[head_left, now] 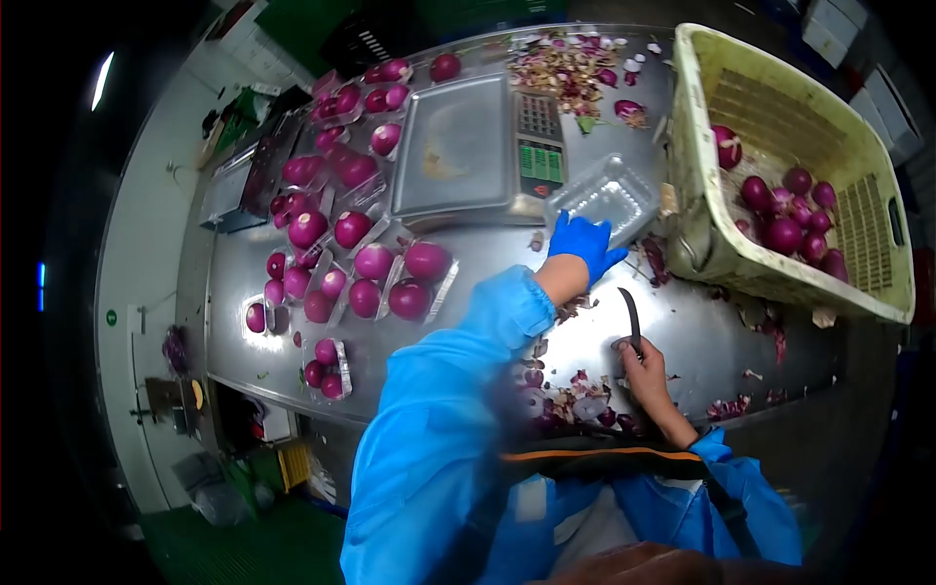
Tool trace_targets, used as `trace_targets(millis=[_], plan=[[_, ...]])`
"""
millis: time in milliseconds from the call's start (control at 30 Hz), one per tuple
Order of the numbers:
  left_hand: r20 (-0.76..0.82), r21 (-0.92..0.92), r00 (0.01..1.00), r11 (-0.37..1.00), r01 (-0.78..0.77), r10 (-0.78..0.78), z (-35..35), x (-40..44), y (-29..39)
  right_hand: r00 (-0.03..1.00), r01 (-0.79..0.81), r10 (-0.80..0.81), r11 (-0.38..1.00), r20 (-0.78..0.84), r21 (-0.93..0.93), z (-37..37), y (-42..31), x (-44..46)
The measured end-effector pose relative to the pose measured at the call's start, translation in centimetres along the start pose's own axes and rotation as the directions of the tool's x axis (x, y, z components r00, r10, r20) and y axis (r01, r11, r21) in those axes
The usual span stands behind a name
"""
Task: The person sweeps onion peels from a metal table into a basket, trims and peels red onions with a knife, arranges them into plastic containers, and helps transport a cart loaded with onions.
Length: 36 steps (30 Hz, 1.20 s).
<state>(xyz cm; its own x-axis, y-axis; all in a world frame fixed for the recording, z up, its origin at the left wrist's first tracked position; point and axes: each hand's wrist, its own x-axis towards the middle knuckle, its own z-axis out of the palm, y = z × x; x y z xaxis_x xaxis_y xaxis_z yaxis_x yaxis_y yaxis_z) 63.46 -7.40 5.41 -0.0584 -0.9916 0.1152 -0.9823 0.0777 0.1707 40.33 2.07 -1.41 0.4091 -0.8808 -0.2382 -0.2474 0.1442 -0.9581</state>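
Note:
My left hand [582,248], in a blue glove, is at the near edge of a clear plastic tray [624,195]. Its fingers are spread, and the fingertips overlap the tray's rim; I cannot tell whether they touch it. No onions show in that tray. My bare right hand [643,372] is closed round the handle of a knife [632,317], whose dark curved blade points away from me over the steel table [702,341]. Onion skins and trimmings [585,402] lie left of this hand, near the table's front edge.
A digital scale [453,146] stands mid-table. Left of it are several clear trays of peeled red onions [373,261]. At the right, a large yellowish crate [694,195] holds unpeeled red onions [783,234]. A heap of skins [561,73] lies at the back.

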Motion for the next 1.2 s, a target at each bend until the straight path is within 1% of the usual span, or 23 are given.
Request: trace_targets(millis=[67, 133, 167, 200, 233, 400, 500, 533, 600, 633, 700, 733, 767, 800, 833, 867, 900, 933, 967, 1033, 1100, 1167, 1200], plan=[[0.285, 0.125, 0.955, 0.991, 0.054, -0.088, -0.5, 0.8, 1.7, 0.999, -0.002, 0.002, 1.0, -0.038, 0.0, -1.8, 0.2, -0.8], [0.323, 0.13, 0.941, 0.989, 0.068, -0.107, -0.6, 1.0, 1.2, 0.998, -0.041, 0.04, 0.999, -0.053, -0.007, -3.4, 1.4, -1.6], [0.224, 0.061, 0.971, 0.996, 0.065, -0.077, 0.1, 0.8, 0.1, 0.997, -0.058, 0.057, 0.998, -0.061, -0.012, -4.3, 1.9, -1.9], [0.179, -0.01, 0.961, 0.976, 0.218, -0.213, -1.1, 0.9, 0.7, 0.994, -0.09, 0.092, 0.995, -0.063, 0.031, -4.9, 1.8, -2.4], [0.043, -0.035, 0.99, 0.99, 0.135, -0.133, -1.2, 0.7, 0.6, 0.99, -0.122, 0.127, 0.99, -0.059, 0.076, -5.3, 1.5, -2.8], [0.048, 0.077, 0.976, 0.975, 0.209, -0.213, -4.5, 0.1, 2.5, 0.991, -0.125, 0.133, 0.978, -0.034, 0.165, -6.5, 1.1, -3.7], [0.098, 0.201, 0.984, 0.971, 0.13, -0.151, -5.8, -2.8, 3.8, 0.996, -0.065, 0.069, 0.995, -0.06, 0.076, -7.6, 3.0, -3.5], [0.142, 0.225, 0.988, 0.974, 0.022, -0.055, -7.1, -4.5, 5.3, 0.991, -0.121, 0.126, 0.989, -0.047, 0.09, -8.2, 2.3, -3.5], [0.035, 0.157, 0.999, 0.988, 0.006, -0.011, -4.6, -8.7, 6.9, 0.989, -0.095, 0.111, 0.983, -0.099, 0.158, -9.3, 2.2, -3.4], [0.081, 0.199, 0.995, 0.977, -0.075, 0.06, -4.6, -9.9, 8.5, 0.986, -0.08, 0.105, 0.978, -0.128, 0.191, -9.9, 2.1, -3.3], [0.288, 0.015, 0.957, 1.0, 0.028, -0.031, -1.1, -11.6, 9.8, 0.979, -0.117, 0.15, 0.969, -0.14, 0.219, -10.9, 1.8, -3.2], [0.465, -0.039, 0.885, 0.998, 0.057, -0.032, 0.5, -11.9, 10.5, 0.979, -0.119, 0.151, 0.969, -0.139, 0.217, -11.3, 2.8, -2.9], [0.385, -0.212, 0.908, 0.973, -0.086, 0.164, 2.5, -12.7, 10.4, 0.978, -0.12, 0.152, 0.969, -0.141, 0.215, -12.0, 3.5, -2.7], [0.297, -0.349, 0.92, 0.926, -0.143, 0.254, 4.0, -13.2, 10.6, 0.982, -0.073, 0.105, 0.978, -0.159, 0.196, -12.3, 2.8, -2.6], [0.196, -0.474, 0.923, 0.856, -0.207, 0.332, 2.4, -11.6, 12.0, 0.978, -0.078, 0.11, 0.981, -0.179, 0.177, -12.5, 3.4, -2.3], [0.232, -0.566, 0.9, 0.804, -0.184, 0.369, 0.0, -10.5, 12.5, 0.978, -0.098, 0.129, 0.977, -0.161, 0.19, -13.2, 3.8, -2.6], [0.145, -0.562, 0.889, 0.776, -0.287, 0.434, -3.5, -8.2, 13.2, 0.979, -0.116, 0.146, 0.972, -0.141, 0.203, -13.9, 3.0, -2.7], [0.058, -0.549, 0.868, 0.742, -0.386, 0.494, -6.4, -5.8, 13.6, 0.985, -0.109, 0.121, 0.989, -0.125, 0.095, -14.7, 3.4, -2.7], [-0.027, -0.528, 0.837, 0.703, -0.476, 0.547, -9.1, -3.4, 14.1, 0.978, -0.174, 0.181, 0.982, -0.108, 0.067, -15.5, 2.7, -2.8], [-0.233, -0.483, 0.835, 0.686, -0.544, 0.498, -14.1, 2.7, 15.5, 0.987, -0.007, 0.005, 1.0, -0.16, -0.01, -16.5, 3.1, -2.8], [-0.345, -0.36, 0.804, 0.723, -0.59, 0.484, -16.0, 9.3, 16.4, 0.991, -0.035, 0.029, 0.999, -0.132, -0.037, -18.0, 2.9, -2.7], [-0.243, -0.596, 0.904, 0.682, -0.424, 0.351, -14.1, 15.7, 18.3, 0.992, -0.012, 0.004, 0.998, -0.129, -0.062, -19.4, 2.6, -2.4], [-0.213, -0.533, 0.844, 0.665, -0.523, 0.493, -12.7, 19.1, 19.1, 0.99, 0.024, -0.034, 0.997, -0.138, -0.073, -20.0, 2.4, -2.2]])
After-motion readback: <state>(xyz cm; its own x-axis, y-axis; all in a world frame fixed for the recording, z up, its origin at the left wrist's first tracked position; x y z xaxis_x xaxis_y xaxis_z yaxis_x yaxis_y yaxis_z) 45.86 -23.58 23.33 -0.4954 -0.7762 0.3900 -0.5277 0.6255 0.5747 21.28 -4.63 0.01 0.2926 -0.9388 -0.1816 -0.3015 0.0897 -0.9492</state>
